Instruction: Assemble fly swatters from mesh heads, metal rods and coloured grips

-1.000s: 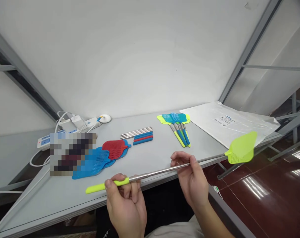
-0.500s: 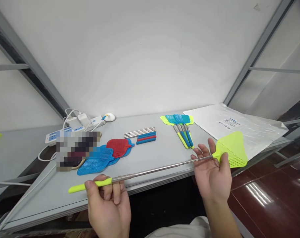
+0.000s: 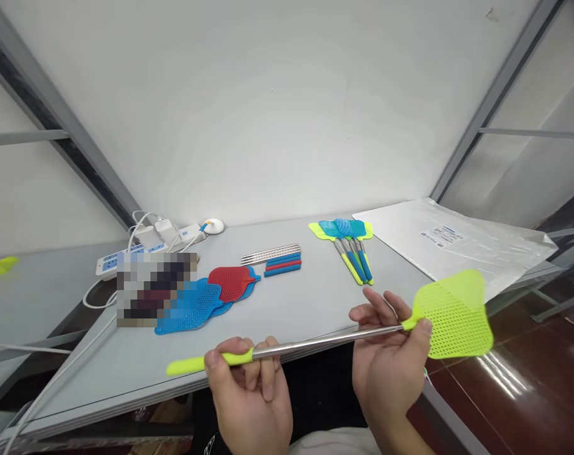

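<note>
A yellow-green telescopic fly swatter [image 3: 329,339] is held crosswise in front of me, over the table's front edge. My left hand [image 3: 253,398] is closed round its handle where the grip meets the metal shaft. At the other end my right hand [image 3: 386,370] pinches the neck near the mesh head, with the thumb on top and other fingers behind the shaft. On the table lie loose blue swatter heads [image 3: 187,308] and a red swatter head [image 3: 227,283]. Beyond them are several bare metal rods [image 3: 263,253] beside blue and red handles [image 3: 283,270].
Several assembled swatters [image 3: 351,249] lie fanned together at the back. A white plastic bag [image 3: 410,230] covers the right end of the table [image 3: 310,303]. A power strip [image 3: 109,262] with plugs and cables stands at left, by a pixelated patch.
The swatter's shaft has become shorter as my hands have come closer together. My left hand has moved right, and the mesh head sits slightly lower and further right.
</note>
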{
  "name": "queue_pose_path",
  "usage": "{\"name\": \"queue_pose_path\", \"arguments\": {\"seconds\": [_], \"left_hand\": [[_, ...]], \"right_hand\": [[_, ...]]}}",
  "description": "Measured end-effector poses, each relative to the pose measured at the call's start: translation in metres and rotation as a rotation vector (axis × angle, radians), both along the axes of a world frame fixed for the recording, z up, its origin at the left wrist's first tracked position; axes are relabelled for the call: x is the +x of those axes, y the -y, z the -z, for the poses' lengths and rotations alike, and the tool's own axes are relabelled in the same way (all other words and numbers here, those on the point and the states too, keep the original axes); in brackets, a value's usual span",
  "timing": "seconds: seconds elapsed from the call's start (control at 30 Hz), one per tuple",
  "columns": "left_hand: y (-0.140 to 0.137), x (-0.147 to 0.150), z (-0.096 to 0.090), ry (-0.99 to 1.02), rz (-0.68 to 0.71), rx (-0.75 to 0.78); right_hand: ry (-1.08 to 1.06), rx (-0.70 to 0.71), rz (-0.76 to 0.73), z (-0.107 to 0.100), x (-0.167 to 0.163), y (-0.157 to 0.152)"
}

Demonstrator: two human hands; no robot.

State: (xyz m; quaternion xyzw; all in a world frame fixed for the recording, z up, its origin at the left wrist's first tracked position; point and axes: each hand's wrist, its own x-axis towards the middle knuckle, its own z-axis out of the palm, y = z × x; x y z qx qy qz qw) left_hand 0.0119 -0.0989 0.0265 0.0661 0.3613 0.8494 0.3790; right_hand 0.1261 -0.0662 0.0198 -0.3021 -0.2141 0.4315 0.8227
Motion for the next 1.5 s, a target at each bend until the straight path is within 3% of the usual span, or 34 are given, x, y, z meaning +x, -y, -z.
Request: {"name": "queue_pose_path", "arguments": {"seconds": [0.13, 0.3, 0.57, 0.7, 0.87, 1.07, 1.13, 1.27, 1.43, 1.5], "left_hand": [[0.005, -0.005, 0.002, -0.117, 0.0, 0.032], [-0.01, -0.039, 0.011, -0.115, 0.037, 0.038], [-0.015, -0.091, -0.009, 0.023, 0.027, 0.13], [-0.017, -0.106, -0.011, -0.006, 0.098, 0.043], [-0.022, -0.095, -0.005, -0.24, 0.076, -0.06], [-0.021, -0.084, 0.006, -0.281, -0.018, -0.117], [-0.019, -0.075, 0.009, -0.307, 0.052, -0.137], [-0.013, -0.038, 0.015, -0.32, 0.399, -0.097], [-0.008, -0.025, 0.005, -0.39, 0.434, -0.026], [-0.005, -0.032, 0.001, -0.519, 0.542, -0.069]], "right_hand": [[-0.009, -0.033, -0.067, 0.0, 0.005, -0.011], [-0.019, -0.018, -0.101, -0.002, 0.022, -0.026], [-0.054, -0.001, -0.207, -0.013, 0.029, -0.036], [0.041, 0.05, -0.239, -0.025, 0.031, -0.04], [0.123, 0.101, -0.198, -0.036, 0.032, -0.041], [0.155, 0.101, -0.171, -0.035, 0.036, -0.039], [0.146, 0.098, -0.249, -0.031, 0.03, -0.033], [0.133, 0.089, -0.493, -0.024, 0.012, -0.017], [0.149, 0.091, -0.48, -0.025, 0.013, -0.018], [0.159, 0.075, -0.546, -0.025, 0.014, -0.023]]}}
